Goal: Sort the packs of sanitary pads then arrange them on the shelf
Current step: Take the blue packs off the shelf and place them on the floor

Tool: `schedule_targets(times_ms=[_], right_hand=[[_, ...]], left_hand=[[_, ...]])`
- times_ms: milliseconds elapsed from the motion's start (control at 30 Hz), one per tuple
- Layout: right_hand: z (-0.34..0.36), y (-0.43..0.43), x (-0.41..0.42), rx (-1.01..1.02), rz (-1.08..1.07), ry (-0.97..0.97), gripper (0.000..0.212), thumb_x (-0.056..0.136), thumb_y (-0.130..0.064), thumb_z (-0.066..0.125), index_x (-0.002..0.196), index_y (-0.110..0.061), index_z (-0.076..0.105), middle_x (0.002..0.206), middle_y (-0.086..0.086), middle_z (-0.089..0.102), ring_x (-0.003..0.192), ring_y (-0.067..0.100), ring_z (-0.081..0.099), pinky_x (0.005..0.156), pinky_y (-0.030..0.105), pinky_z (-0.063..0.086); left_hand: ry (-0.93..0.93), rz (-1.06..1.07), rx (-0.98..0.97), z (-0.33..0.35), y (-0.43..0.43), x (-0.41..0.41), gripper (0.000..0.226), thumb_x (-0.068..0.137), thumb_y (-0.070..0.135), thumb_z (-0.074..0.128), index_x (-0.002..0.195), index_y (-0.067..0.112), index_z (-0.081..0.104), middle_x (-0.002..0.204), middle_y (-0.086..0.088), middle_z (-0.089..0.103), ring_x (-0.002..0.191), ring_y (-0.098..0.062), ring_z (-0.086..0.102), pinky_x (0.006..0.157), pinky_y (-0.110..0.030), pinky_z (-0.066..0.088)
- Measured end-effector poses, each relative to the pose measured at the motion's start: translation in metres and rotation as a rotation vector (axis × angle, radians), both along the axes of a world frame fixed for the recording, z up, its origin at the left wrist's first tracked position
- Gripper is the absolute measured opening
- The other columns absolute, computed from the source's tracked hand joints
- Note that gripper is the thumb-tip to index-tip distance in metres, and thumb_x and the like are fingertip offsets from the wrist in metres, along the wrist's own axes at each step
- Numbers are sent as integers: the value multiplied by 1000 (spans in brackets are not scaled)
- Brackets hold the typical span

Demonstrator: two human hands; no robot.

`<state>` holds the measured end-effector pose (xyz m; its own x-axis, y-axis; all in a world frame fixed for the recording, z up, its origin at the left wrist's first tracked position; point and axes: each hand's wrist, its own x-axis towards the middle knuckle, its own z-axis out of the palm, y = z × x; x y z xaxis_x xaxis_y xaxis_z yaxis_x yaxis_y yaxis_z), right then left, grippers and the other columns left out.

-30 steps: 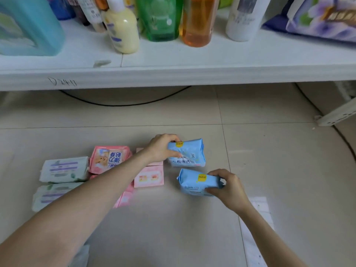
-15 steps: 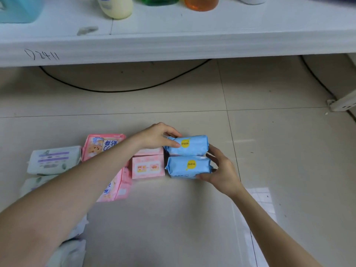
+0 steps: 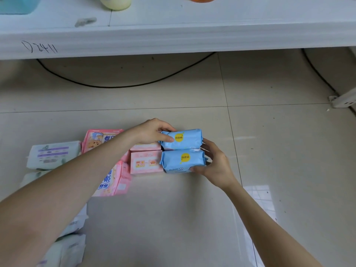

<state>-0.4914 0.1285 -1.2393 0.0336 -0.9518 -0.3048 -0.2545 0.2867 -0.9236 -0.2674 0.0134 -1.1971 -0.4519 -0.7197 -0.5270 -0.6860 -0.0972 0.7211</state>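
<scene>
Two light blue packs with yellow dots lie side by side on the tiled floor. My left hand [image 3: 152,132] grips the left end of the far blue pack [image 3: 185,139]. My right hand [image 3: 213,163] holds the right end of the near blue pack [image 3: 183,160], thumb under its front edge. Left of them lie two small pink packs [image 3: 146,163], then two larger pink packs [image 3: 113,180], one half hidden by my left arm. White packs with purple bands [image 3: 52,156] lie furthest left. The white shelf [image 3: 173,35] runs across the top.
Bottles stand on the shelf, only their bases [image 3: 115,2] showing. A black cable [image 3: 125,85] curves over the floor under the shelf. A white bracket [image 3: 344,97] sits at the right edge. More white packs [image 3: 67,249] lie at the lower left.
The right hand brought the near blue pack up against the far one, and both now lie aligned. The view has tilted down, so less of the shelf shows.
</scene>
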Motion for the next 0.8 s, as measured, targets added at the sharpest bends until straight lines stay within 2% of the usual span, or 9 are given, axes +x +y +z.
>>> schedule_targets(times_ms=[100,267,333,433,533,600,700,800], right_hand=[[-1,1,0,-4,-1,16,82,65,-1,84,133,-27,48,117,-21,61,107,-8,57,75,14,50],[-2,4,1,-22,-2,74,79,66,-9,85,129,-36,46,112,-24,62,107,-7,57,79,9,47],[0,5,0,-12,13,114,81,66,-14,85,134,-33,45,115,-22,61,110,-3,57,84,10,46],[8,8,-1,22,57,205,90,69,-25,83,144,-30,35,118,-26,54,105,-3,53,82,8,42],[20,14,-3,23,150,389,92,77,-27,76,152,-24,22,140,-8,49,122,11,48,95,25,43],[32,19,-4,24,212,531,90,81,-23,70,153,-21,16,153,-1,36,135,20,39,105,34,39],[54,27,-4,42,309,764,84,88,-24,61,154,-20,10,160,2,20,142,21,29,111,37,31],[81,33,-4,66,364,910,78,93,-29,53,155,-22,4,162,1,12,146,18,19,115,38,21]], left_hand=[[-16,-9,-25,0,1,-1,37,88,16,70,124,13,63,120,0,66,112,-16,60,95,-29,50],[-86,-4,-149,-2,7,-2,41,88,21,69,128,16,61,126,1,63,117,-17,56,102,-34,43],[-127,-12,-222,-3,11,-1,45,89,25,67,132,18,57,131,1,60,121,-18,53,103,-32,41],[-167,-25,-307,-4,20,3,49,92,32,63,138,20,51,138,0,53,127,-19,48,103,-27,35],[-219,-2,-392,-1,33,6,52,95,35,57,142,20,45,142,-2,48,131,-22,43,106,-30,34],[-300,-20,-451,4,43,9,54,96,38,53,145,21,40,146,-2,42,133,-24,40,109,-38,35],[-471,-98,-527,18,61,12,58,97,44,46,149,23,33,154,-3,31,139,-26,31,113,-38,28],[-604,-173,-590,41,81,11,58,97,47,42,148,22,32,157,-1,26,144,-21,23,112,-37,21]])
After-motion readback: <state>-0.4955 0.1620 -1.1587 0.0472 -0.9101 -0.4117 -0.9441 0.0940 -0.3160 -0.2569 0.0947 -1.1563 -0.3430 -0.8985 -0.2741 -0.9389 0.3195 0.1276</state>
